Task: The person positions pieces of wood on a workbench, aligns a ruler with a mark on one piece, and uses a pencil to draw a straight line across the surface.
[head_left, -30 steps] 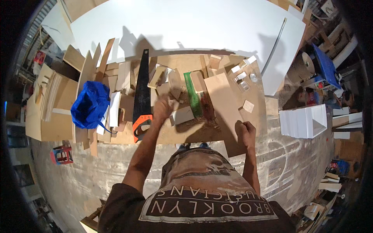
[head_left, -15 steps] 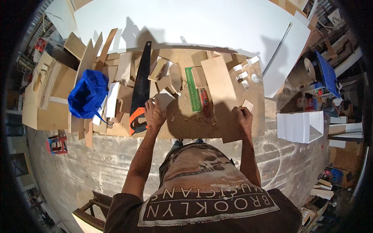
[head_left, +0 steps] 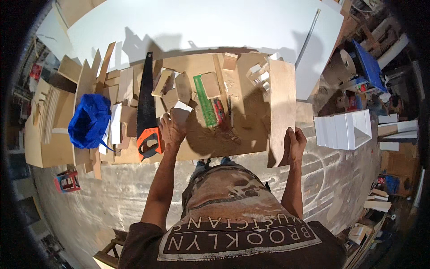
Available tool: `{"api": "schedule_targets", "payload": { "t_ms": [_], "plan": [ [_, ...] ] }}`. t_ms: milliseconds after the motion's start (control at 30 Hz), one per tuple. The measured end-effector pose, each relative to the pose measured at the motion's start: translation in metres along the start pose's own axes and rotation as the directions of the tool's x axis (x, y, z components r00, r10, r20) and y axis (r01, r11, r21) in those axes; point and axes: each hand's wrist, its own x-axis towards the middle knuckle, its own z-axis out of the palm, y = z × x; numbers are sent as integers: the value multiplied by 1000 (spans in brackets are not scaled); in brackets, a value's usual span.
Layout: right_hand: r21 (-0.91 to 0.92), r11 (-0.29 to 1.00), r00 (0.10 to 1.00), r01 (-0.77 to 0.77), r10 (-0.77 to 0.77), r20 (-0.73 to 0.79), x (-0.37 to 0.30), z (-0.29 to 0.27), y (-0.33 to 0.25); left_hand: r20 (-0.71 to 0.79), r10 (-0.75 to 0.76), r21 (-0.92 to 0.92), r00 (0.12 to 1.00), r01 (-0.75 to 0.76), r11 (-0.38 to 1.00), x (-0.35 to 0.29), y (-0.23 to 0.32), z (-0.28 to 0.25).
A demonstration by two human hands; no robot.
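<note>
One board (head_left: 282, 101), pinched in the right hand (head_left: 297, 142), overhangs the table's (head_left: 248, 121) front edge. The left hand (head_left: 172, 131), fingers half-curled, is beside the saw (head_left: 145, 101); its hold is unclear.

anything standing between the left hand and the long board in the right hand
Nothing visible blocks the straight line from the left hand to the long board in the right hand; sawdust is scattered there. The green strip and red tool lie slightly farther from the person.
</note>
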Motion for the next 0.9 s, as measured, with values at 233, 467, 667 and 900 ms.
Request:
{"api": "schedule_targets", "payload": {
  "t_ms": [233,467,667,900],
  "plan": [
    [-130,984,992,122,-124,0,1,-34,-5,-100,-5,76,995,13,997,5,36,18],
    [-90,994,973,-62,80,214,7,-13,-25,148,30,-638,988,73,766,-15,89,41],
    [-192,929,884,318,-217,414,40,53,38,581,73,-805,810,586,-93,0,172,-7],
    [-73,968,661,239,-107,742,18,144,38,426,-328,-896,843,344,-280,19,112,3]
  ]
}}
